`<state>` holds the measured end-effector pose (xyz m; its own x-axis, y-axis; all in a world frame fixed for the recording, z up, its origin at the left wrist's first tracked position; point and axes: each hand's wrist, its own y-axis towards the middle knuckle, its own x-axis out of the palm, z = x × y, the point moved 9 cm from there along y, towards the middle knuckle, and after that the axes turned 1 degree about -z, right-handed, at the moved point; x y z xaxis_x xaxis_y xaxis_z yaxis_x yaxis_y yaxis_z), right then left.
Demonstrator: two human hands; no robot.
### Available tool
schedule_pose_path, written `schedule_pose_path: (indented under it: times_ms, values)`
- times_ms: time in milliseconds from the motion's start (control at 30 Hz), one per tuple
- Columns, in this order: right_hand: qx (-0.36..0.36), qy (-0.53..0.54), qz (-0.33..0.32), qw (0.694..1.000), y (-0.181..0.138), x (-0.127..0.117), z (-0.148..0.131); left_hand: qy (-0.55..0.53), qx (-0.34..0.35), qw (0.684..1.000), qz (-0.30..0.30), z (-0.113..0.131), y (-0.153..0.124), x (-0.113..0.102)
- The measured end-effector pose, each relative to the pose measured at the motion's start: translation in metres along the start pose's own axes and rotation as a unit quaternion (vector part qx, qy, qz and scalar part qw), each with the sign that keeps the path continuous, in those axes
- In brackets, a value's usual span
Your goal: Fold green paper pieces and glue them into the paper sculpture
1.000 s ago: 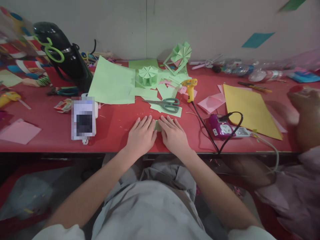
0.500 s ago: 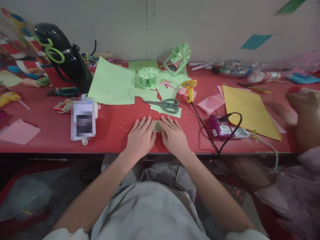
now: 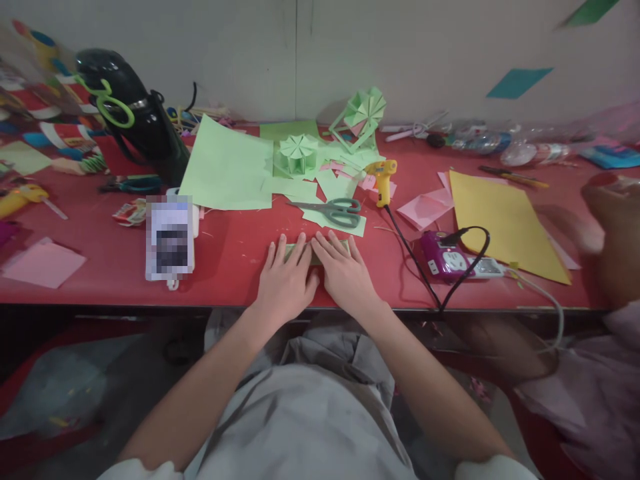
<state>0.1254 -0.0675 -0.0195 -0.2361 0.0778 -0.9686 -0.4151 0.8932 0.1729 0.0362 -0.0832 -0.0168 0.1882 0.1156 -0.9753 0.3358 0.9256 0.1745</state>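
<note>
A strip of green paper [image 3: 316, 256] lies on the red table near its front edge, mostly covered by my hands. My left hand [image 3: 286, 277] rests flat on its left part, fingers stretched and spread. Over the right part lies my right hand [image 3: 346, 273], palm down with fingers extended. The fingertips of both hands nearly meet in the middle. Just beyond them are grey-green scissors [image 3: 335, 212], resting on green paper pieces. Farther back stand a folded green paper ring [image 3: 299, 155] and a larger green paper wheel with a frame [image 3: 365, 110].
A yellow glue gun [image 3: 384, 183] stands right of the scissors, its cord running by a purple power adapter [image 3: 445, 257]. A phone [image 3: 171, 240] and black flask [image 3: 135, 113] are at left. Yellow paper [image 3: 505, 220] lies right, near another person's blurred arm [image 3: 617, 233].
My left hand's fingers have spread wider and my right fingertips have shifted left, closer to the left hand. More of the green paper shows. The view has shifted slightly.
</note>
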Motion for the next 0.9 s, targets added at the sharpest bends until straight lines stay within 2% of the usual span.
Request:
schedule_pose_path:
  times_ms: [300,500,667,900]
  values:
    - [0.026,0.015,0.012,0.999,-0.007,-0.005,0.018,-0.012,-0.008,1.000,0.013,-0.003,-0.003,-0.002]
    - [0.057,0.014,0.024,0.998,-0.012,-0.009,0.034,-0.016,-0.013,1.000,-0.017,-0.005,-0.005,0.000]
    - [0.077,0.011,0.031,0.996,-0.017,-0.011,0.047,-0.020,-0.021,0.999,-0.028,-0.013,-0.010,-0.003]
    - [0.087,0.016,0.058,0.994,-0.020,-0.014,0.051,-0.011,-0.023,1.000,-0.012,-0.027,-0.022,-0.011]
